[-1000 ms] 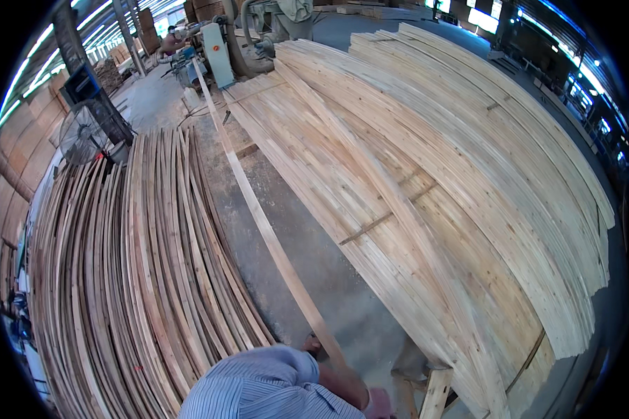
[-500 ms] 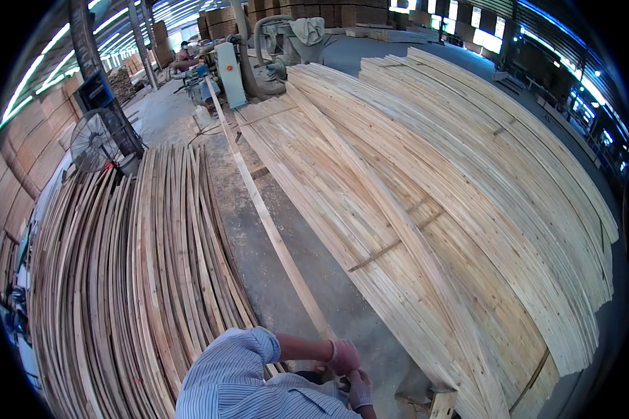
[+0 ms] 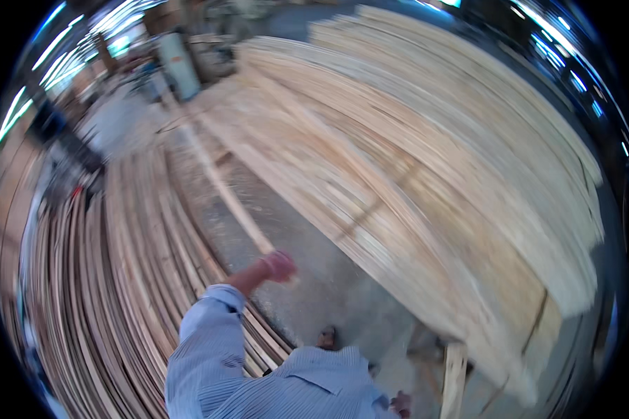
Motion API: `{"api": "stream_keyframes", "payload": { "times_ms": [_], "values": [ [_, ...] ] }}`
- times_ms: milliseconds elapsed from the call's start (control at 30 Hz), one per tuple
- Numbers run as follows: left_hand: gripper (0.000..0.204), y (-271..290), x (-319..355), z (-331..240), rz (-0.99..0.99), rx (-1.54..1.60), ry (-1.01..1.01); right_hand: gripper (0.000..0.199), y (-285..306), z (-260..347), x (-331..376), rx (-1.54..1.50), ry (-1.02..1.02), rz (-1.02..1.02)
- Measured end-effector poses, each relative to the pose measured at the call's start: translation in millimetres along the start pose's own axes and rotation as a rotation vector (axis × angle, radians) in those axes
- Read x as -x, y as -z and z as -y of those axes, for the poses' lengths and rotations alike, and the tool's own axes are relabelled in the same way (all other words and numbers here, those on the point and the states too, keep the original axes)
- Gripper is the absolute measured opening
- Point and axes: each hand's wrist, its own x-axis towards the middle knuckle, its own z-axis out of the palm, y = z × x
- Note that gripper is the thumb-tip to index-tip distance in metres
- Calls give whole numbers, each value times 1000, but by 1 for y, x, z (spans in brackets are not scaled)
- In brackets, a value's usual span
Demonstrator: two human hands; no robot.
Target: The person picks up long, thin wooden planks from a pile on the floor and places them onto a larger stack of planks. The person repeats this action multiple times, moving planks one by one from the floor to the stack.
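Observation:
A long, narrow wooden strip (image 3: 232,199) slants from the machine at the far left down to my left hand (image 3: 279,267). My left hand wears a pinkish work glove and is closed around the strip's near end, with a small bit showing past the fingers. Low in the picture, beside my striped shirt, my right hand (image 3: 400,403) is apart from the strip. It is small and blurred, so its fingers cannot be made out.
Dark-edged wooden strips (image 3: 126,258) lie in a long stack to my left. A broad stack of pale planks (image 3: 426,188) fills the right, one loose board (image 3: 370,174) across it. A short timber piece (image 3: 454,380) stands near my right hand. Sawdust dots the concrete floor (image 3: 286,307).
My right hand has come away from the strip and dropped back near my body. My left hand has moved forward and left, still on the strip. The view has shifted and blurred.

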Motion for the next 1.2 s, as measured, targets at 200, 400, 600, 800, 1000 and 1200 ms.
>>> {"api": "stream_keyframes", "payload": {
  "times_ms": [200,400,600,800,1000,1200],
  "values": [
    [11,-65,56,100,-630,-103,341,22,59,45,151,3,-454,190],
    [50,21,34,13,-701,8,831,30,4,82,143,-256,-331,83],
    [52,-125,-21,-98,-331,500,474,29,115,19,7,-97,-125,150],
    [47,-112,-70,-216,290,947,621,47,341,-100,-129,-556,-492,-320],
    [46,-70,-114,-243,368,1183,763,53,487,-174,-255,-62,-457,-716],
    [44,-32,-148,-223,277,1327,810,32,493,-222,-344,107,-491,-457]
  ]
}}
